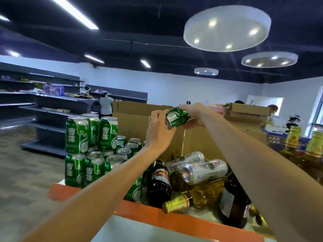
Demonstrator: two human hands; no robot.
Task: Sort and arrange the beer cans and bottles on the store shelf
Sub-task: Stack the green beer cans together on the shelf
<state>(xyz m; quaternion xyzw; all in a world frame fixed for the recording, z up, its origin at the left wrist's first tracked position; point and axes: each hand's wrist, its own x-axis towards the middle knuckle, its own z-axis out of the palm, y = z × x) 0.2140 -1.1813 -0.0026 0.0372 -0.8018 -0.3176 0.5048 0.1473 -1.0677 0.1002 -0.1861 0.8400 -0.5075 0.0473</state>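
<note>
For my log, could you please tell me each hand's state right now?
Left hand: closed, holding the green can.
Right hand: closed on the same green can.

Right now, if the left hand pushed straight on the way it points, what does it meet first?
The green can, which it holds together with the right hand. Carried onward with the can, the left hand would likely meet the cardboard box wall behind, though depth is unclear.

Glossy green metal cans (90, 137), shiny silver cans (204, 170) (bare aluminium look), dark glossy glass bottle (158, 182), matt brown cardboard box (132, 123).
</note>
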